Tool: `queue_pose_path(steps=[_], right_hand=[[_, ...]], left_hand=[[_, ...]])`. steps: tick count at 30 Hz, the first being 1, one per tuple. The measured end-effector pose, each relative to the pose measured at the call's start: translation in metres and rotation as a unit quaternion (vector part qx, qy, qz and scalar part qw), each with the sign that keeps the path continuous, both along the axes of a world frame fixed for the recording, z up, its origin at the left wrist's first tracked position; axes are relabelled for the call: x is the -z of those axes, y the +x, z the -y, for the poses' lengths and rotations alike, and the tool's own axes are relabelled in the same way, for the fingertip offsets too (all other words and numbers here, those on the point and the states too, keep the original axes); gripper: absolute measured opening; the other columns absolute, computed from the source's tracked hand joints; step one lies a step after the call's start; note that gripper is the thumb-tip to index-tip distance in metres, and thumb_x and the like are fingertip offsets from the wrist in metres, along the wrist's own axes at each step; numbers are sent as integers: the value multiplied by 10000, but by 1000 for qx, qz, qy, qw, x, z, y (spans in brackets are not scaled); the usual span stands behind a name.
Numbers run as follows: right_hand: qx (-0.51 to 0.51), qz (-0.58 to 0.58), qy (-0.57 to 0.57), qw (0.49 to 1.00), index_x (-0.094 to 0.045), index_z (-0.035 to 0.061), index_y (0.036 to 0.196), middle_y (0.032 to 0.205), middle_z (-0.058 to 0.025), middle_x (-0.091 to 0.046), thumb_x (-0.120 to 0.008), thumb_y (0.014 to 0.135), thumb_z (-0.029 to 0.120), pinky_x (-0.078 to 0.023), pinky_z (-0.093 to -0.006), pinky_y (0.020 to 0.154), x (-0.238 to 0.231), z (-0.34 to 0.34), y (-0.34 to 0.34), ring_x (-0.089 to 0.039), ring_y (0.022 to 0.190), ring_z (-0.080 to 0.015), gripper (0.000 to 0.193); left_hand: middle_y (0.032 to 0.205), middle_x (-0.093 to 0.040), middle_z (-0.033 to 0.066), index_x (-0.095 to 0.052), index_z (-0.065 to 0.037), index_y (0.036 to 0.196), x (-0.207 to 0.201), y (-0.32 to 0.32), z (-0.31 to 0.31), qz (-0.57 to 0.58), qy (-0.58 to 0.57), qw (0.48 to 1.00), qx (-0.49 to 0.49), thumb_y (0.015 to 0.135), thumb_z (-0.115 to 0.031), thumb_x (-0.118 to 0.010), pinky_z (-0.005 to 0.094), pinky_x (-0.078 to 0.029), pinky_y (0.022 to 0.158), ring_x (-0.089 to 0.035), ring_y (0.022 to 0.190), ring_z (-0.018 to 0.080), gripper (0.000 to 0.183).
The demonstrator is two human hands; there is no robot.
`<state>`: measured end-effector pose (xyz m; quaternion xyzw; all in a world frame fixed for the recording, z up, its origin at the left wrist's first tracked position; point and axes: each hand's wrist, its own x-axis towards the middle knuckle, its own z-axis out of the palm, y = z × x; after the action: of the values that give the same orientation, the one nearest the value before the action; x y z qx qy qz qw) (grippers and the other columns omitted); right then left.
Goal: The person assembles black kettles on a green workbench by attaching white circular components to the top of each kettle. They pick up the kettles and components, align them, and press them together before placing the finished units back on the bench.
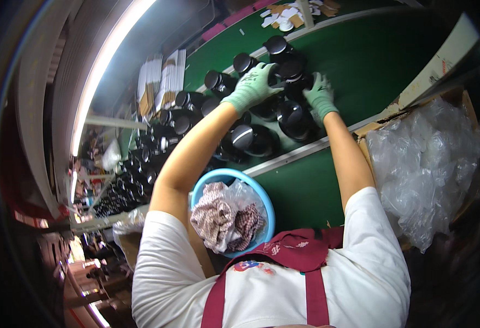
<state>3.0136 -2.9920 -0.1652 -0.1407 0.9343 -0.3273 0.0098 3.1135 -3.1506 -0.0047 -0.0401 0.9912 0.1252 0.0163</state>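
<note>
In a pale green glove, my left hand curls its fingers and thumb round the side of a black jar with a round lid, partly hidden by the hand. Facing it, my right hand, gloved alike and slightly blurred, grips the right side of a black jar among the cluster. Whether both hands hold the same jar is hard to see. Close below them stand a glossy black jar and a rounded black jar. Another lidded jar is just beyond my hands.
Jars crowd the green conveyor belt toward the left. A metal rail edges its near side. Nearer me is a blue basin with cloths. At right, a carton holds clear plastic bags. White card stacks stand far left.
</note>
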Motion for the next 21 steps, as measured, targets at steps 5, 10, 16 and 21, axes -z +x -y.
queue_pose_path(steps=[5,10,16,21], right_hand=[[-127,97,55,986,-533,113,1266,1291,-176,-542,-675,807,387,-491,-460,946,1,5,24,-563,1155,-350,554],[-132,115,67,982,-534,94,1240,1252,-190,-575,-627,844,331,-507,-467,929,1,-4,22,-597,1131,-350,471],[-128,119,61,983,-539,90,1220,1249,-194,-576,-630,844,298,-521,-472,903,3,-8,23,-601,1124,-349,440],[-119,98,45,987,-537,81,1197,1224,-197,-585,-641,836,284,-533,-461,877,3,-2,29,-610,1098,-351,428]], left_hand=[[1327,-490,246,-401,-181,1460,32,-60,4,148,-48,987,42,704,-338,-813,460,-448,1017,-527,1185,429,875],[1328,-481,223,-428,-232,1447,31,-91,-11,214,-140,963,87,632,-324,-854,466,-473,1000,-535,1192,411,924],[1369,-447,261,-449,-173,1402,21,-97,-15,185,-26,982,-9,543,-382,-887,476,-476,1004,-539,1178,431,987],[1312,-506,257,-469,-124,1364,55,-93,19,120,-27,992,22,549,-367,-884,477,-473,1004,-547,1165,424,947]])
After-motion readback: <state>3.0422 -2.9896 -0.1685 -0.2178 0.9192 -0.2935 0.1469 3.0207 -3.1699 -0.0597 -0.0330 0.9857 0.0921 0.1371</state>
